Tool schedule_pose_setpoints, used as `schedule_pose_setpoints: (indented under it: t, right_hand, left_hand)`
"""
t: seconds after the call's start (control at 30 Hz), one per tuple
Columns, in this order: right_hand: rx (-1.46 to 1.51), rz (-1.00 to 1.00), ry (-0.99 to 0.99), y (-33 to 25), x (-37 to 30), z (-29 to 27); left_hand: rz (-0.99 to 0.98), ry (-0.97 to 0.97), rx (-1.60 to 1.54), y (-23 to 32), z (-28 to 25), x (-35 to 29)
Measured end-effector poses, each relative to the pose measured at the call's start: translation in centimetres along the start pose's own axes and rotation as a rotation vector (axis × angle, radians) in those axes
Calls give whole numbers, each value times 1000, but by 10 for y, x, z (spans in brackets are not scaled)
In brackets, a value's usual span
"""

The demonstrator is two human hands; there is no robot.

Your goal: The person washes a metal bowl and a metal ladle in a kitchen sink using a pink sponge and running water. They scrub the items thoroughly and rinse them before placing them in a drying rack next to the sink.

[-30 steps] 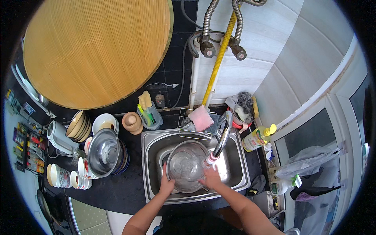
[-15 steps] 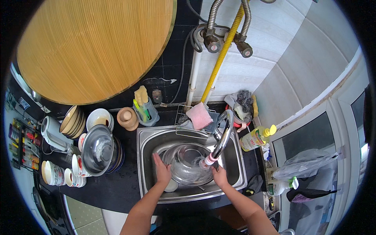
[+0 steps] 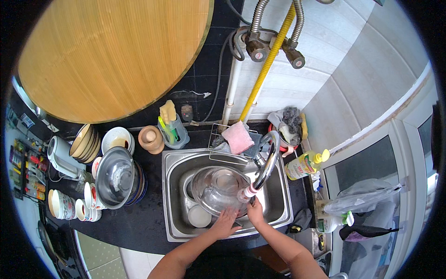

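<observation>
A large shiny basin (image 3: 204,190) is tilted in the steel sink (image 3: 173,204), under the curved faucet (image 3: 268,169) with its pink-and-white nozzle. My right hand (image 3: 255,214) grips the basin's near right rim just below the nozzle, its fingertips partly hidden. With fingers stretched, my left hand (image 3: 225,225) lies flat against the basin's near edge. Beside the basin, a small white bowl (image 3: 200,216) sits on the sink floor. Another round dish shows partly behind the basin's left side. I cannot make out how much water is running.
Left of the sink stand a steel bowl (image 3: 116,186) on stacked dishes, tan bowls (image 3: 83,144), patterned cups (image 3: 62,204) and a wooden mortar (image 3: 151,139). A wire rack with a pink sponge (image 3: 238,138) is behind the sink. A yellow detergent bottle (image 3: 302,166) stands right.
My left hand has moved from the basin's left side to its near edge, beside my right hand. The basin has tilted and shifted, leaving the small white bowl more exposed.
</observation>
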State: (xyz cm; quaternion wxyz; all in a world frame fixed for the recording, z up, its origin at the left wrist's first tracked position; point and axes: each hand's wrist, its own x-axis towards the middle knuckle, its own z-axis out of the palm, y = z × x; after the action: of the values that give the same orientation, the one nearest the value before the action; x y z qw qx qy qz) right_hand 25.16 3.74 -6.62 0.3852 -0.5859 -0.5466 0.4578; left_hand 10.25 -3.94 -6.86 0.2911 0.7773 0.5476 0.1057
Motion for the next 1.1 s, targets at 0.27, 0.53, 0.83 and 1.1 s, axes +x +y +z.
schedule_pose_setpoints:
  t: [0.27, 0.53, 0.83, 1.1]
  right_hand:
    - [54, 115, -73, 4, 2, -8]
    - [-8, 195, -154, -22, 9, -6]
    - [82, 794, -345, -42, 39, -35]
    - [256, 700, -230, -29, 49, -15]
  left_hand:
    - [-208, -187, 444, -45, -37, -12]
    - [19, -48, 105, -26, -21, -14]
    - [219, 78, -60, -59, -98, -50]
    - [-16, 315, -340, -3, -131, -21]
